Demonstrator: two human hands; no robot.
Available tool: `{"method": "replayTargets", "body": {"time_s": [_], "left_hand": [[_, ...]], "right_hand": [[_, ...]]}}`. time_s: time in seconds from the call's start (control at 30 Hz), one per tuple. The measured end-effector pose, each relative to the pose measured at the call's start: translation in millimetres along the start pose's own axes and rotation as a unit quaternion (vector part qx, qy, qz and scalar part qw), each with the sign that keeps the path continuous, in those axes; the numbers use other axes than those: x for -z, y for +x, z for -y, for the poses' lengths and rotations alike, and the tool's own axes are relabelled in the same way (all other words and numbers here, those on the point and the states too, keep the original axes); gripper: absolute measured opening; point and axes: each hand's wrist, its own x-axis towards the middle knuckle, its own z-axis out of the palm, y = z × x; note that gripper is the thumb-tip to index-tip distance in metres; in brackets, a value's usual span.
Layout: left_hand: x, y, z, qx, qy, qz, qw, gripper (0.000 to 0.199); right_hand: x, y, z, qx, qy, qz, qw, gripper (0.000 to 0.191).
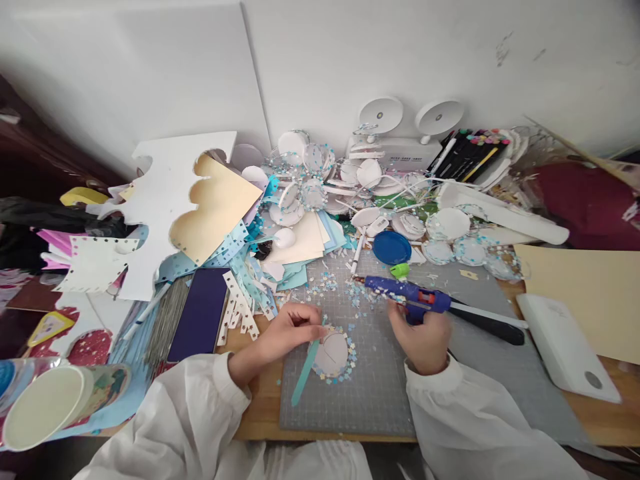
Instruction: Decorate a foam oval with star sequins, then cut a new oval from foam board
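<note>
My left hand (299, 327) is closed, thumb and fingers pinching the upper end of a teal paper strip (304, 377). Right beside that strip, a round white disc (331, 353) edged with small blue, white and cream stars lies on the grey cutting mat (370, 400). My right hand (425, 337) is wrapped round the handle of a purple glue gun (407, 293), whose nozzle points left above the mat. Small loose stars (325, 287) are scattered beyond the disc. A blue round lid (392, 247) sits behind the glue gun.
Star-trimmed discs and wires (313, 193) pile up at the back. A purple box (199, 313) and punched paper strips (240, 307) lie left, beyond a paper cup (47, 407). A white device (567, 347) and black-handled tool (487, 323) are at right.
</note>
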Motion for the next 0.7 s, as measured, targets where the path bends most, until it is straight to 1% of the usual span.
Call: {"method": "replayTargets", "body": {"time_s": [0.07, 0.13, 0.2, 0.27, 0.37, 0.43, 0.5, 0.57, 0.63, 0.7], "left_hand": [[-0.2, 0, 0, 0.001, -0.007, -0.004, 1.000, 0.036], [-0.3, 0, 0, 0.002, -0.013, -0.006, 1.000, 0.031], [-0.1, 0, 1, 0.003, -0.019, -0.006, 1.000, 0.027], [0.2, -1, 1, 0.005, -0.025, -0.008, 1.000, 0.026], [0.0, -1, 2, 0.011, -0.036, -0.016, 0.999, 0.024], [-0.5, -1, 1, 0.016, -0.044, -0.022, 0.999, 0.025], [-1.3, -1, 0, 0.021, -0.053, -0.027, 0.998, 0.026], [-2.0, -1, 0, 0.028, -0.062, -0.034, 0.997, 0.028], [-2.4, -2, -1, 0.038, -0.072, -0.042, 0.996, 0.030], [-2.5, -2, -1, 0.049, -0.083, -0.050, 0.994, 0.032]], "right_hand": [[-1, 4, -3, -0.039, -0.022, -0.009, 0.999, 0.030], [-3, 6, -7, -0.060, -0.025, 0.004, 0.998, 0.035], [-4, 7, -10, -0.068, -0.028, 0.023, 0.997, 0.035], [-5, 6, -13, -0.066, -0.037, 0.044, 0.996, 0.033], [-5, 6, -14, -0.046, -0.039, 0.077, 0.995, 0.031], [-4, 8, -10, -0.028, -0.020, 0.074, 0.997, 0.029], [-1, 10, -5, -0.014, 0.014, 0.050, 0.999, 0.032], [2, 14, -1, -0.001, 0.068, 0.006, 0.998, 0.038], [6, 17, -1, 0.018, 0.124, -0.068, 0.990, 0.043], [12, 19, -5, 0.045, 0.158, -0.181, 0.970, 0.043]]}}
